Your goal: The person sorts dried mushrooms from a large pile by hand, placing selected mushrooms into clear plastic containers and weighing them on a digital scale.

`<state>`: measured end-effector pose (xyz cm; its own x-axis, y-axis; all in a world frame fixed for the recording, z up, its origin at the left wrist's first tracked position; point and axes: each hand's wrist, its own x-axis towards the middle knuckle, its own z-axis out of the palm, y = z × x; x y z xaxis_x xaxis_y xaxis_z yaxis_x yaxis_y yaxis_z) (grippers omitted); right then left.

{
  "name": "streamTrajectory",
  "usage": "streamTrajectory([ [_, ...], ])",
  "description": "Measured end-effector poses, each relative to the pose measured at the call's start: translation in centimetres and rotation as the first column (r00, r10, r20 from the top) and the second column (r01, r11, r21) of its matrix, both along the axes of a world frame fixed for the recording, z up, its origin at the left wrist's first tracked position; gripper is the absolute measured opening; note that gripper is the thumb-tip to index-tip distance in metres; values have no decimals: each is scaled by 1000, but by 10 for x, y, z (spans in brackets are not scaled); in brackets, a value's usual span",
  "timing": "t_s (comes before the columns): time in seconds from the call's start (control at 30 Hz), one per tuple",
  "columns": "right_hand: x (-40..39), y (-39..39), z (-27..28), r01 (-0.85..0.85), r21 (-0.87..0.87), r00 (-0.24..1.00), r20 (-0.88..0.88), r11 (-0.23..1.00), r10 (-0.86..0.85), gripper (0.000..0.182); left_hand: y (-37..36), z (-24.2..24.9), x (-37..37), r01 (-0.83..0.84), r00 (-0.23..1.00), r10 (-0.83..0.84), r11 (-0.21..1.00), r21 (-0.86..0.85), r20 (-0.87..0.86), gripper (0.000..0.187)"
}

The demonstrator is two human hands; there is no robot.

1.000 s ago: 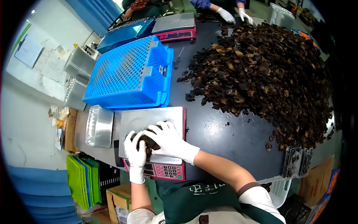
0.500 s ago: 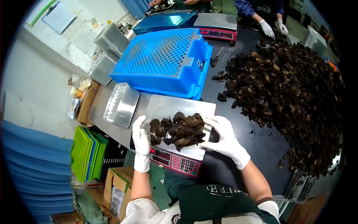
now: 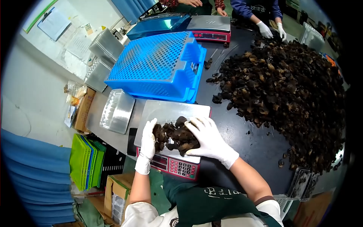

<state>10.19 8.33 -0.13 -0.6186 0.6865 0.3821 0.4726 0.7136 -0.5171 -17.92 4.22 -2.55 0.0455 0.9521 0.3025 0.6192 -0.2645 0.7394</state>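
A clear plastic tray, mostly hidden under dark wood ear mushrooms [image 3: 177, 137], sits on the steel pan of a digital scale [image 3: 160, 108]. My left hand [image 3: 148, 142], in a white glove, lies along the left end of the mushrooms, its fingers stretched upward and open. From the right, my gloved right hand [image 3: 208, 139] reaches over the mushrooms' right side. Its fingers rest across their top, with the thumb apart at the near edge; it is open and cupped against them. The tray's right end is hidden by that hand. The scale's red keypad faces me.
A large heap of wood ear mushrooms [image 3: 283, 87] covers the table's right side. Behind the scale stands an upturned blue crate [image 3: 151, 56], with stacked clear trays [image 3: 118, 111] to its left. A second scale [image 3: 210, 28] and two people's hands are at the far side.
My right hand has moved left from the tray's right end onto the mushrooms. My left hand has closed in slightly against the left end. The view has shifted a little.
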Motion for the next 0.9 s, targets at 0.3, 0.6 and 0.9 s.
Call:
streamTrajectory([
  [0.3,-58,-4,-14,-30,-2,999,9,1000,30,82,-8,27,32,76,819,-78,997,-27,-569,99],
  [0.6,5,17,12,-152,-359,892,-451,921,-28,62,-10,27,21,33,958,-57,995,-90,-282,74],
  [0.9,71,-1,-34,-10,-765,694,-469,644,-547,39,-30,11,-37,-423,900,422,906,-13,110,28],
])
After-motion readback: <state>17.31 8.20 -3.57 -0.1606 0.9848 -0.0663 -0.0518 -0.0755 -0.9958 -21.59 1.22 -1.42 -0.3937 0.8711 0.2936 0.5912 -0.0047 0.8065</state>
